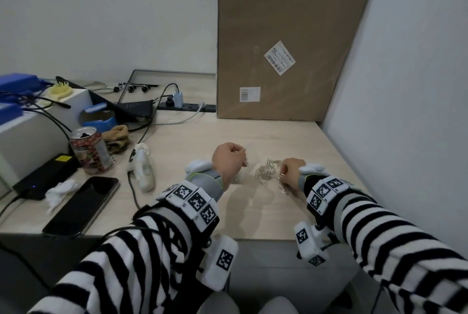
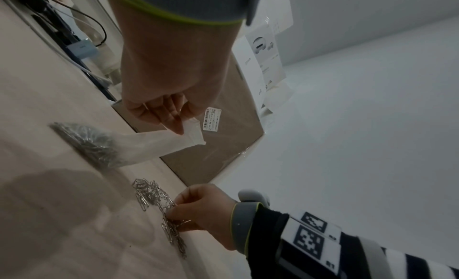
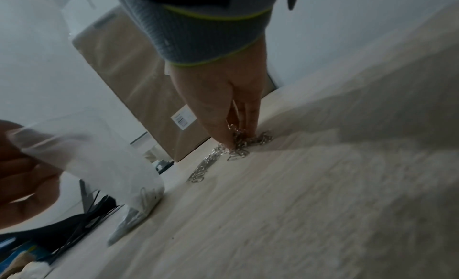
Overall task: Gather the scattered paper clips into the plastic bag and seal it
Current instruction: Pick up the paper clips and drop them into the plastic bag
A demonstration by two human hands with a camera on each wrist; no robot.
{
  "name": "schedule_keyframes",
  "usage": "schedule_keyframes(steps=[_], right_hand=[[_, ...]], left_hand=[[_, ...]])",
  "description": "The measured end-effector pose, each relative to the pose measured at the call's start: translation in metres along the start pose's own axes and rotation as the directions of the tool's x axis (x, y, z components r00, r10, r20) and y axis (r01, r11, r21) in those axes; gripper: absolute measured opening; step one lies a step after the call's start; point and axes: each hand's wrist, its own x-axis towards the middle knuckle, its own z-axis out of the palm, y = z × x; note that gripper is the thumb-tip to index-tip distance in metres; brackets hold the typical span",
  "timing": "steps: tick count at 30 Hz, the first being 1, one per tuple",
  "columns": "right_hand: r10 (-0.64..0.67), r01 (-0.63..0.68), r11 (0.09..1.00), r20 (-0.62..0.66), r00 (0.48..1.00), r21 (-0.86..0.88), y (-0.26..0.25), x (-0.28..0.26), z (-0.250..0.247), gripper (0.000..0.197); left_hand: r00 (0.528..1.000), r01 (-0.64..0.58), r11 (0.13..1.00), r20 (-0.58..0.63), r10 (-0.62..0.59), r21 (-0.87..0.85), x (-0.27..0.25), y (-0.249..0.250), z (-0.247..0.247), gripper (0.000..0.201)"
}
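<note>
Head view: the left hand (image 1: 228, 161) is curling over the plastic bag (image 1: 239, 178) on the counter (image 1: 253, 212); the right hand (image 1: 291, 170) is reaching into the loose paper clips (image 1: 267, 170).

Left wrist view: the left grip is pinching the bag's open top, with clips lying inside at the bottom.

Right wrist view: the right fingertips (image 3: 229, 140) are closing on several clips.

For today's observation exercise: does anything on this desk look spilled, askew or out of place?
Yes. Loose paper clips lie scattered on the desk by the right hand, outside the plastic bag, whose top the left hand pinches. A crumpled tissue lies beside the phone.
</note>
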Motion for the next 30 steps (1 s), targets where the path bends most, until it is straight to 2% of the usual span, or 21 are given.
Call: schedule_keyframes(steps=[2,7,10,13,17,19,21,26,28,30], right_hand=[[0.037,-0.036,0.999,-0.040,0.999,0.029,0.001,-0.003,0.000,0.017],[0.136,-0.108,0.976,-0.139,0.981,0.191,0.006,-0.007,-0.002,0.008],[0.198,-0.126,0.905,-0.141,0.970,0.406,0.013,0.002,-0.001,0.013],[0.241,-0.078,0.711,-0.138,0.961,0.699,0.012,0.013,-0.009,0.015],[0.148,0.112,0.369,-0.177,0.973,0.923,-0.002,0.015,-0.041,0.018],[0.050,0.145,0.318,-0.169,0.984,0.937,-0.011,0.014,-0.059,0.015],[-0.049,0.138,0.376,-0.129,0.990,0.916,-0.020,0.011,-0.071,0.017],[-0.096,0.122,0.749,-0.075,0.993,0.652,-0.029,0.020,-0.070,0.016],[-0.118,0.147,0.829,-0.088,0.989,0.539,-0.030,0.023,-0.068,0.010],[-0.143,0.191,0.850,-0.135,0.981,0.492,-0.030,0.021,-0.068,0.008]], left_hand=[[1.000,0.011,1.000,0.001,-0.011,-0.020,0.000,-0.001,-0.001,0.012],[1.000,0.012,0.999,-0.002,-0.013,-0.031,0.004,-0.002,0.000,0.013],[0.999,0.035,0.998,0.013,-0.034,-0.050,0.007,-0.002,0.004,0.011],[0.998,0.044,0.997,0.046,-0.041,-0.065,0.014,0.002,0.014,0.010],[0.998,0.040,0.996,0.045,-0.037,-0.075,0.023,0.007,0.029,0.010],[0.998,0.046,0.996,0.053,-0.042,-0.072,0.031,0.006,0.039,0.011],[0.998,0.048,0.997,0.048,-0.044,-0.067,0.034,0.004,0.042,0.012],[0.996,0.063,0.997,0.061,-0.060,-0.046,0.044,0.002,0.048,0.014],[0.995,0.069,0.996,0.070,-0.066,-0.049,0.043,0.002,0.048,0.016],[0.995,0.064,0.996,0.074,-0.060,-0.056,0.041,0.004,0.046,0.017]])
